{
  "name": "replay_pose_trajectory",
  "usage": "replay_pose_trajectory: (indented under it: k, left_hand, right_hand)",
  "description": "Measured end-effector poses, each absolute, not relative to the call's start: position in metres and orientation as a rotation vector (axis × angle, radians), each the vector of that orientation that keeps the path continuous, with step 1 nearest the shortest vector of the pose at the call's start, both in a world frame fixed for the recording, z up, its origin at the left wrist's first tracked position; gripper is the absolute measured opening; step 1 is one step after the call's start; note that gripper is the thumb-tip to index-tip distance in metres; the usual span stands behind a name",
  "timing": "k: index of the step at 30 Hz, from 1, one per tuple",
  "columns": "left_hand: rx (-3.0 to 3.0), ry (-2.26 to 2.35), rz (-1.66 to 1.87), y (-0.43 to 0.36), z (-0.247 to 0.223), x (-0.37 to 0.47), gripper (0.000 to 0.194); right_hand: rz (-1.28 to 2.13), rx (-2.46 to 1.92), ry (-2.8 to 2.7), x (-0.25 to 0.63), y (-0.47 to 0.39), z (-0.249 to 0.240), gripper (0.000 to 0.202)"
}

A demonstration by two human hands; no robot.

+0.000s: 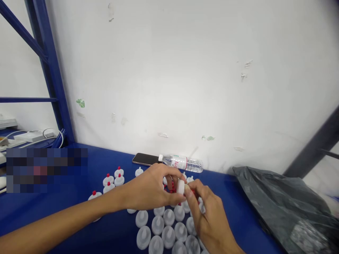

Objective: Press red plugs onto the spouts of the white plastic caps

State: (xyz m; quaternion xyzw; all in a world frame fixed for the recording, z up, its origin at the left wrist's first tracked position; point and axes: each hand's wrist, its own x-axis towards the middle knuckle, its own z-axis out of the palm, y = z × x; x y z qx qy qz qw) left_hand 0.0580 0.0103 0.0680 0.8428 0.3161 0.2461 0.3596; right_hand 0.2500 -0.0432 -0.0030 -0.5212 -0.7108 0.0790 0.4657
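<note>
Between the thumb and fingers of my left hand (155,187) is a white round nozzle cap (180,187), held sideways above the table. My right hand (209,211) is closed at the right end of that cap, thumb and forefinger together; whatever they pinch there is hidden. Beneath both hands stand several whitish nozzle caps (158,224) with pointed tips up and no red on them. Small red tips (173,188) show partly behind my fingers. Left of my left forearm stand several white nozzle caps with red tips (108,179) on top.
A phone (145,159) and a clear plastic bottle (182,163) lie along the wall on the blue table (106,229). A dark plastic bag (280,201) lies at the right. Blue rack posts (50,67) and white cables (39,138) are at the left.
</note>
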Motion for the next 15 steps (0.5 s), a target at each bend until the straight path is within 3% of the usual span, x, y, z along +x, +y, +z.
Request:
replay_pose_trajectory:
  k: [5, 10, 13, 15]
  left_hand:
    - [2.382, 0.781, 0.552, 0.001, 0.07, 0.056, 0.019]
    - [1.906, 0.705, 0.334, -0.001, 0.075, 0.043, 0.028]
    - [1.615, 0.739, 0.241, -0.006, 0.067, 0.017, 0.035]
    - [1.603, 0.932, 0.416, -0.018, 0.048, -0.004, 0.04]
  right_hand:
    - [0.126, -1.057, -2.016, 0.254, -0.038, -0.001, 0.031]
    - [-0.049, -0.826, -2.128, 0.253, -0.037, 0.01, 0.029]
    - [-0.151, -0.941, -2.011, 0.268, -0.034, 0.012, 0.03]
    - [-0.179, -1.185, -2.0, 0.281, -0.027, 0.013, 0.028]
